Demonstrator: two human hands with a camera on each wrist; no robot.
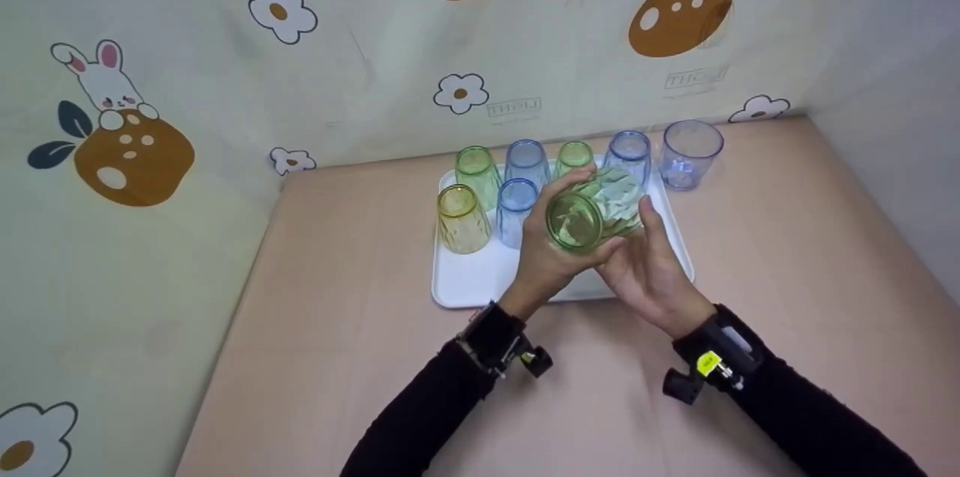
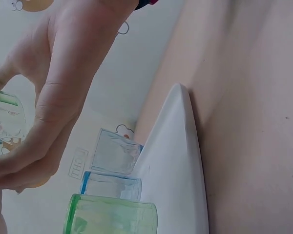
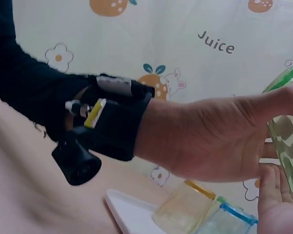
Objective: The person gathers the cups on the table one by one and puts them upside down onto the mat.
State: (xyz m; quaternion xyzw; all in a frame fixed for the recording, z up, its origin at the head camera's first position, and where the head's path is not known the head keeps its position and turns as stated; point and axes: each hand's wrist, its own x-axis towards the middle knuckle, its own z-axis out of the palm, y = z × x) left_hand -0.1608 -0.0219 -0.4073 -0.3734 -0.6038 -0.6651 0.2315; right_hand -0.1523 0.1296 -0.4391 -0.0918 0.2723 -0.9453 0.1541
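Above a white tray (image 1: pixel 469 283), both hands hold a green drinking glass (image 1: pixel 575 222) with wavy walls, tilted so one round end faces the head camera. My left hand (image 1: pixel 551 252) wraps its left side, thumb and fingers curved around the wall. From the right, my right hand (image 1: pixel 651 278) grips it, thumb up along the side; some of its fingers are hidden behind the glass. In the right wrist view the wavy wall of the glass (image 3: pixel 290 151) shows beyond the right hand (image 3: pixel 210 136). The left wrist view catches only part of the glass (image 2: pixel 5 119).
On the tray stand several upside-down glasses: a yellow one (image 1: pixel 463 222), a green one (image 1: pixel 476 175), blue ones (image 1: pixel 527 162) and another green one (image 1: pixel 575 154). A blue glass (image 1: pixel 691 153) stands mouth up on the table, right of the tray. A printed wall covering rises behind.
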